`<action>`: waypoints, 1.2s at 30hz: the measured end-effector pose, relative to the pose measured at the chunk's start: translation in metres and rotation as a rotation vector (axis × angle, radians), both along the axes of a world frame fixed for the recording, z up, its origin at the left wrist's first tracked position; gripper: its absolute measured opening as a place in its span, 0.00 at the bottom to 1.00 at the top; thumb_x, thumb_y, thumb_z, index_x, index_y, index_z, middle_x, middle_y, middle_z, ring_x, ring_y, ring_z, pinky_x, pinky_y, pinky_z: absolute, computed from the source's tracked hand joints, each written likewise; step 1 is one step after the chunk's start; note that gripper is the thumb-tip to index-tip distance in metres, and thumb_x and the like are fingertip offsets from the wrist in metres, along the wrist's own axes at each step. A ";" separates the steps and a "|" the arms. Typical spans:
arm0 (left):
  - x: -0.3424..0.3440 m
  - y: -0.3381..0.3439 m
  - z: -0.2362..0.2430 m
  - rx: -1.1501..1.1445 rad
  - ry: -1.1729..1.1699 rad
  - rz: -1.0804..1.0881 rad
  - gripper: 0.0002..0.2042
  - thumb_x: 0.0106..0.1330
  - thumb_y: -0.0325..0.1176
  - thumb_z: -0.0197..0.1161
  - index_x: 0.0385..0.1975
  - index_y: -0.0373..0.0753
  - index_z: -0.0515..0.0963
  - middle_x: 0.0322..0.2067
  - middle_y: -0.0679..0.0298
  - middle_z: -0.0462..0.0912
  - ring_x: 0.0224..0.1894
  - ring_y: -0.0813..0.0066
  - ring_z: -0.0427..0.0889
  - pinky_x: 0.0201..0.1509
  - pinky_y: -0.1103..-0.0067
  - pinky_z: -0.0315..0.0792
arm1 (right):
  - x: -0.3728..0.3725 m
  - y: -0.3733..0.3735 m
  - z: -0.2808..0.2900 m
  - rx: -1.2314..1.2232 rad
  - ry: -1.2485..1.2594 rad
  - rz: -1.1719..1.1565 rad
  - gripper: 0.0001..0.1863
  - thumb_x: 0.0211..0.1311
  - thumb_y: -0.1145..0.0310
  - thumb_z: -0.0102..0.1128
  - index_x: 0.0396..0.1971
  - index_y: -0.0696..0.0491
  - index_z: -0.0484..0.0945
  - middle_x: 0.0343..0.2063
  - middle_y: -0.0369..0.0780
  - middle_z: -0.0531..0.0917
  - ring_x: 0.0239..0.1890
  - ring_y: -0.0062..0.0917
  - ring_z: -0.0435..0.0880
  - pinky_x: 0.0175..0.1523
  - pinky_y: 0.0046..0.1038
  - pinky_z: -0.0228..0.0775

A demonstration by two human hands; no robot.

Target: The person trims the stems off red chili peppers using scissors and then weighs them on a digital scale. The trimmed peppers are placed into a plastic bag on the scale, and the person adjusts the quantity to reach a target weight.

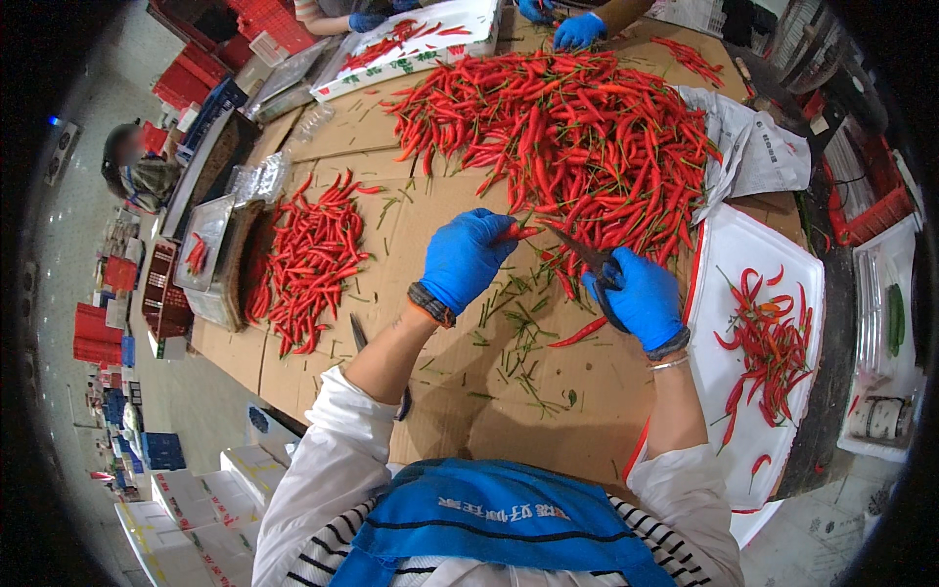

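Observation:
My left hand (458, 264), in a blue glove, pinches a red chili pepper (518, 232) over the middle of the cardboard. My gloved right hand (643, 303) grips dark-bladed scissors (585, 251). Their tips point toward the chili's stem end; whether the blades touch it is too small to tell. Green stem cuttings (523, 338) lie scattered below both hands, with one loose red chili (578, 333) among them. Just beyond my hands spreads a large heap of red chilies with green stems (577, 137). To the left lies a smaller pile of chilies (311, 259), mostly without stems.
A white foam tray (719, 249) with curled chilies stands at right, beside crumpled paper (763, 157). Under my left forearm a dark-bladed tool (358, 331) is partly hidden. Clear plastic boxes (207, 235) sit at left. Co-workers' gloved hands (580, 30) work across the table near a white box (416, 68).

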State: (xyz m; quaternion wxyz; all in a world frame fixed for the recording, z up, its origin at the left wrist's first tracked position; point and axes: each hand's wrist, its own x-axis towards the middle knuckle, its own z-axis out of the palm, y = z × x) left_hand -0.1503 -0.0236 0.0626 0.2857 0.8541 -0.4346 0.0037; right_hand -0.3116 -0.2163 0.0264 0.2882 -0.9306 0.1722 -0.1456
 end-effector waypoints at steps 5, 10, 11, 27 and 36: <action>-0.008 -0.005 0.003 0.105 -0.206 -0.037 0.10 0.54 0.34 0.66 0.35 0.40 0.81 0.31 0.58 0.81 0.33 0.56 0.79 0.36 0.69 0.74 | 0.001 0.004 0.009 -0.038 -0.066 0.062 0.17 0.50 0.53 0.64 0.32 0.50 0.76 0.23 0.44 0.81 0.28 0.43 0.81 0.31 0.40 0.70; -0.008 -0.008 0.013 -0.108 0.524 0.047 0.08 0.59 0.35 0.64 0.34 0.40 0.81 0.28 0.66 0.81 0.28 0.73 0.77 0.30 0.80 0.70 | 0.000 0.001 0.002 -0.042 0.026 -0.045 0.17 0.49 0.54 0.65 0.32 0.51 0.76 0.25 0.45 0.81 0.30 0.42 0.81 0.31 0.40 0.70; -0.007 -0.008 0.018 -0.199 0.898 0.105 0.08 0.60 0.35 0.63 0.34 0.39 0.80 0.27 0.68 0.80 0.27 0.77 0.76 0.29 0.82 0.69 | -0.001 0.002 0.005 -0.034 -0.001 -0.056 0.17 0.49 0.55 0.65 0.32 0.51 0.76 0.25 0.45 0.81 0.30 0.41 0.81 0.31 0.40 0.70; -0.018 -0.022 -0.004 -0.892 1.991 0.015 0.08 0.68 0.37 0.56 0.42 0.42 0.73 0.33 0.70 0.75 0.25 0.85 0.69 0.23 0.88 0.60 | 0.000 -0.001 -0.005 -0.284 -0.241 -0.009 0.18 0.41 0.61 0.70 0.30 0.51 0.74 0.24 0.43 0.77 0.28 0.41 0.76 0.32 0.40 0.66; 0.110 0.108 -0.037 -0.131 0.173 0.677 0.15 0.58 0.40 0.65 0.39 0.37 0.78 0.32 0.61 0.82 0.32 0.71 0.79 0.35 0.74 0.72 | 0.001 -0.003 -0.001 -0.024 -0.181 -0.221 0.14 0.48 0.58 0.68 0.29 0.52 0.77 0.22 0.41 0.81 0.24 0.38 0.81 0.27 0.35 0.69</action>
